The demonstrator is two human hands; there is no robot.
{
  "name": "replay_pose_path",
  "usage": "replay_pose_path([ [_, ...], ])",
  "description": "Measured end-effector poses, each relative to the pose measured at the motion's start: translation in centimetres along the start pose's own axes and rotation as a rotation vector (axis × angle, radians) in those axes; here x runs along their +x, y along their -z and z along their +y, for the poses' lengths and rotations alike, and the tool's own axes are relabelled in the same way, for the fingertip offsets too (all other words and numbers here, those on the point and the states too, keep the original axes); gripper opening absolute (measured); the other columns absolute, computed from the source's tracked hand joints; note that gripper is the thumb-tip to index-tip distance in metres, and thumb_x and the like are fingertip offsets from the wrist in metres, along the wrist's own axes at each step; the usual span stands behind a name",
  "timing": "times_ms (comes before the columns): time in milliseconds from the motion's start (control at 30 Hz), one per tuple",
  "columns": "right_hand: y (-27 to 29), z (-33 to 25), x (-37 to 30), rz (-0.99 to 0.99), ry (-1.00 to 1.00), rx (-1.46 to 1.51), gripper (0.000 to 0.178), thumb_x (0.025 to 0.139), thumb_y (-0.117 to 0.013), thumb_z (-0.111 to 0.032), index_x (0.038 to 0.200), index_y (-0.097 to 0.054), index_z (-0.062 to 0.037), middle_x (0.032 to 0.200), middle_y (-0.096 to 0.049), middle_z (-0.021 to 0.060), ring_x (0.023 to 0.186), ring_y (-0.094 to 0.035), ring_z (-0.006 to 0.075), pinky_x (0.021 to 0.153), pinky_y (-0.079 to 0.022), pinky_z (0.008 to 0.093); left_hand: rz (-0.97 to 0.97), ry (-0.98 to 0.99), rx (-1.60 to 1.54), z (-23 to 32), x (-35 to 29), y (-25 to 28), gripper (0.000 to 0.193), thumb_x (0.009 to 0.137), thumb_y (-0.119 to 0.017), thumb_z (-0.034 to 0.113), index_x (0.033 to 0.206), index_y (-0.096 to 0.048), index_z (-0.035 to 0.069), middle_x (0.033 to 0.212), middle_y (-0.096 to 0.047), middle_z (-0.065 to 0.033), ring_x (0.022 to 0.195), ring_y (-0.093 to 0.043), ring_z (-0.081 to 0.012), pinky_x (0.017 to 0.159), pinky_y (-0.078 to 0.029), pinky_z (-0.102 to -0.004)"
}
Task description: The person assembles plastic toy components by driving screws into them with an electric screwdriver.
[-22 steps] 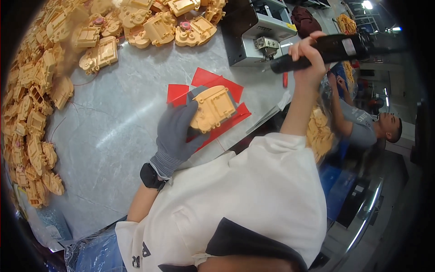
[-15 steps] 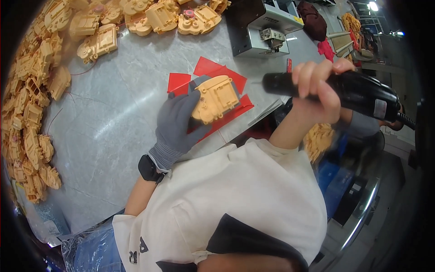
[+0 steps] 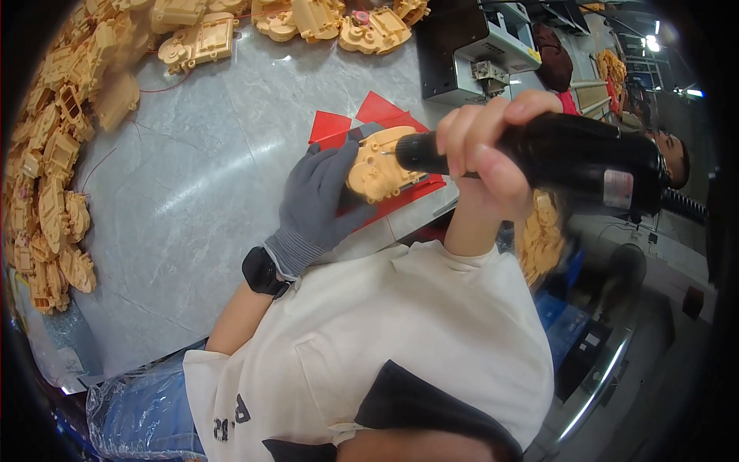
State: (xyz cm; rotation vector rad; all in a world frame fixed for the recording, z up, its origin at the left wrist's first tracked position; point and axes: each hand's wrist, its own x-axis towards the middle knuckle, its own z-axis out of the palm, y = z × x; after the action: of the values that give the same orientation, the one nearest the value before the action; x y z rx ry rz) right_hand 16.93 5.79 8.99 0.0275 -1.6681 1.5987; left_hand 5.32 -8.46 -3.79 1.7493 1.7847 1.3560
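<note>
My left hand (image 3: 319,192), in a grey knit glove, wraps round the left side of a yellow-orange plastic housing (image 3: 372,168). The housing sits over a dark grey block on red sheets (image 3: 332,127). My bare right hand (image 3: 493,146) grips a black electric screwdriver (image 3: 585,158) from around its barrel. Its thin bit points left, with the tip over the housing's upper face; whether it touches a screw I cannot make out. The screwdriver's nose hides the right part of the housing.
Many similar yellow-orange housings (image 3: 58,181) are heaped along the table's left and far sides. A metal box machine (image 3: 473,58) stands at the back right. A coiled cord (image 3: 685,204) trails from the screwdriver. Another person (image 3: 676,158) is at the far right.
My right hand has brought the screwdriver left, so its bit is now over the housing. My left hand keeps its hold. The whole view has shifted slightly.
</note>
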Motion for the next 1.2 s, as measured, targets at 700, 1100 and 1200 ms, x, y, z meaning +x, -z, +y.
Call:
replay_pose_path([
  [700, -0.7, 2.6, 1.6, 0.012, -0.073, -0.004, 0.039, 0.068, -0.06, 0.006, 0.095, -0.035, -0.0045, 0.063, -0.051, 0.0063, 0.05, -0.048, 0.012, 0.051, -0.046, 0.027, -0.015, 0.013, -0.004, 0.0, 0.3, 0.4, 0.081, 0.061, -0.077, 0.025, 0.13, -0.043, 0.001, 0.112, -0.057, -0.0107, 0.102, -0.055, -0.0285, 0.097, -0.041, -0.0473],
  [1100, -0.3, 2.2, 1.2, -0.037, -0.091, -0.177, 0.034, 0.071, -0.06, 0.006, 0.094, -0.036, -0.0038, 0.064, -0.05, 0.0087, 0.051, -0.049, 0.0176, 0.051, -0.044, 0.0326, -0.132, 0.075, -0.088, 1.6, 1.6, 0.6, 0.1, 0.058, -0.08, 0.032, 0.137, -0.031, -0.001, 0.127, -0.049, -0.0149, 0.112, -0.05, -0.0329, 0.102, -0.034, -0.0502],
  [1200, -0.4, 2.2, 0.7, -0.046, -0.113, -0.355, 0.038, 0.07, -0.06, 0.005, 0.1, -0.039, -0.0039, 0.064, -0.049, 0.0073, 0.051, -0.048, 0.0171, 0.053, -0.043, 0.0337, -0.109, 0.014, -0.094, 1.0, 1.8, 1.0, 0.098, 0.066, -0.076, 0.041, 0.138, -0.028, -0.005, 0.126, -0.049, -0.0201, 0.109, -0.051, -0.0368, 0.103, -0.031, -0.0507],
])
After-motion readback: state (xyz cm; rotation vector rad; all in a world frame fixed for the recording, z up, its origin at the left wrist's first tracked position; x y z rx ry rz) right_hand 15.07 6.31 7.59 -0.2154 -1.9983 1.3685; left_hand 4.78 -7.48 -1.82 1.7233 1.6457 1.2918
